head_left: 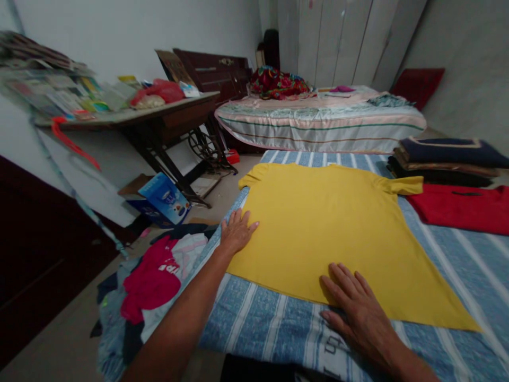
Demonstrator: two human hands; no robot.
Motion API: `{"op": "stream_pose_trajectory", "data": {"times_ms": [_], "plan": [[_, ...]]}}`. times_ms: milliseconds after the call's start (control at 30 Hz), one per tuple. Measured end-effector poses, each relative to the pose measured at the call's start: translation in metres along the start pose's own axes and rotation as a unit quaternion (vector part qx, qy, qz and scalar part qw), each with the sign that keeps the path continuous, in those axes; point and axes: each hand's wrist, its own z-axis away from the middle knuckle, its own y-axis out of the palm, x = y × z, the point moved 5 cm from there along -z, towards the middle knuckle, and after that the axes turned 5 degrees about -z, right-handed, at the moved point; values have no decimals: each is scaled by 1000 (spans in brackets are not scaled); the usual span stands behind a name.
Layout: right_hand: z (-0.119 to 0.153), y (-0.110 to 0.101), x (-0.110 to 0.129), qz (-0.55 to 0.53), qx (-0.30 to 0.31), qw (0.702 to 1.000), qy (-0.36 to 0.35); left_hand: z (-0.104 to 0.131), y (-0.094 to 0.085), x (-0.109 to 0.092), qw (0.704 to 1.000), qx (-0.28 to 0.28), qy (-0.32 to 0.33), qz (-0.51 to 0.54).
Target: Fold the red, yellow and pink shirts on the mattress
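A yellow T-shirt [318,228] lies spread out on a bed with a blue and white striped sheet [246,313]. Its hem is toward me, and its sleeves point to the far left and far right. My left hand [237,232] rests on the shirt's left side edge, fingers spread. Over the hem, near the middle, my right hand [356,300] lies flat with its fingers stretched out. The thumb of that hand reaches past the hem onto the sheet. Neither hand grips anything.
To the right lie a folded red garment [469,207] and a stack of dark folded clothes [449,159]. Loose clothes [155,281] are heaped low at the left. A cluttered sewing table [159,109] stands along the wall; another bed [318,124] is behind.
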Motion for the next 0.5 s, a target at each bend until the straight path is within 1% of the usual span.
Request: {"op": "stream_pose_trajectory", "data": {"times_ms": [67, 133, 167, 233, 333, 400, 433, 500], "plan": [[0, 5, 8, 2, -14, 999, -29, 8, -3, 5, 999, -6, -37, 0], [0, 11, 15, 12, -30, 997, -77, 13, -9, 4, 997, -20, -71, -4], [0, 15, 18, 22, -41, 993, -105, 13, -13, 0, 997, -30, -76, -7], [0, 21, 17, 48, -73, 984, -154, 8, -23, -14, 997, -51, -53, -9], [-3, 28, 8, 87, -119, 968, -204, -17, -33, -43, 998, -65, 21, 5], [-4, 33, 6, 94, -138, 961, -220, -39, -34, -58, 996, -64, 59, 17], [-4, 37, 6, 94, -145, 961, -216, -50, -32, -62, 996, -62, 62, 23], [-4, 45, 9, 95, -159, 967, -174, -69, -26, -61, 998, -50, 33, 36]]}}
